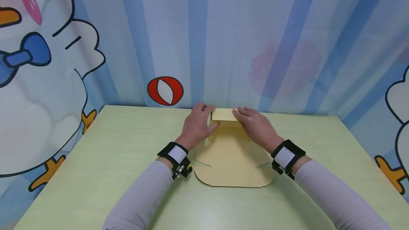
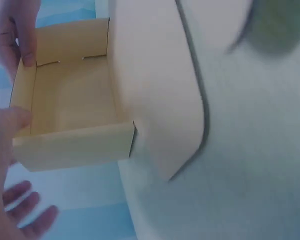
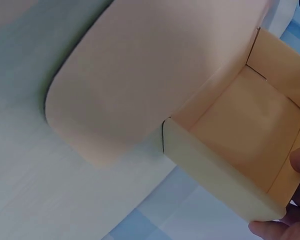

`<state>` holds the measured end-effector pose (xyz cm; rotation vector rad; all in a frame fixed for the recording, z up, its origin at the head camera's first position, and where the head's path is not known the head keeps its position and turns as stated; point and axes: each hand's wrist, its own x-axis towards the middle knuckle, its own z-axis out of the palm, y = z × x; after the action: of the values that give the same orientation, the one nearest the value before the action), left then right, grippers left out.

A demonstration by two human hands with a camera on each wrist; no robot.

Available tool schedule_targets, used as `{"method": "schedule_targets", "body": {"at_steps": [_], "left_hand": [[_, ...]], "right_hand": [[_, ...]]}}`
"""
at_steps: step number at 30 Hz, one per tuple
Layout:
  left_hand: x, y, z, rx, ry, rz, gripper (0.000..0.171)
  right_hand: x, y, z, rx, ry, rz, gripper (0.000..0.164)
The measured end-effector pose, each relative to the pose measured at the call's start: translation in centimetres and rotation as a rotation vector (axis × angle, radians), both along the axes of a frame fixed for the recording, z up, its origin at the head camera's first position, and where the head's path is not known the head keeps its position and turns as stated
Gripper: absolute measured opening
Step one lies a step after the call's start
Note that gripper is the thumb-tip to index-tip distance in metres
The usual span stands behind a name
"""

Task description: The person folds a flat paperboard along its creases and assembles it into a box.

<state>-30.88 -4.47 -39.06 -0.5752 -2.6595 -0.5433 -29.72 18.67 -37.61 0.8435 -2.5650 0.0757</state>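
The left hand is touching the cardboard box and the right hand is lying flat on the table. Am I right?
Not quite: the right hand isn't lying on the table. The right wrist view shows it gripping the cardboard box. The left hand is touching the box, as you said.

1. Head: left hand and right hand hide parts of the cardboard box from me.
2. Left wrist: greenish shape, blurred, cut by top edge; I can't identify it.
3. Right wrist: edge crops right hand.
4. Head: left edge crops cartoon figure.
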Motion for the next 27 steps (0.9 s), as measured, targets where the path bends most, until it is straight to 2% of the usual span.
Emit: {"method": "schedule_targets", "body": {"at_steps": [2,5,8,15,23,27], "left_hand": [[-0.1,-0.2,0.3,-0.038,0.062,-0.086,0.052],[-0.3,-0.4,0.5,-0.088,0.105,-0.211,0.045],[-0.4,-0.4,0.6,-0.125,0.119,-0.265,0.041],[-0.5,-0.5,0.6,-0.192,0.188,-0.235,0.036],[-0.6,-2.0,0.7,-0.231,0.260,-0.107,0.032],[-0.6,-2.7,0.8,-0.210,0.285,-0.052,0.030]], "right_hand": [[0.0,0.0,0.0,-0.006,-0.002,-0.002,0.043],[0.1,0.1,0.0,-0.016,-0.006,-0.001,0.043],[0.1,0.1,0.1,-0.034,-0.008,0.010,0.044],[0.0,0.5,-0.2,-0.104,-0.035,0.033,0.045],[0.5,1.5,0.1,-0.142,-0.110,-0.006,0.057],[0.8,1.9,0.2,-0.154,-0.146,0.006,0.054]]}}
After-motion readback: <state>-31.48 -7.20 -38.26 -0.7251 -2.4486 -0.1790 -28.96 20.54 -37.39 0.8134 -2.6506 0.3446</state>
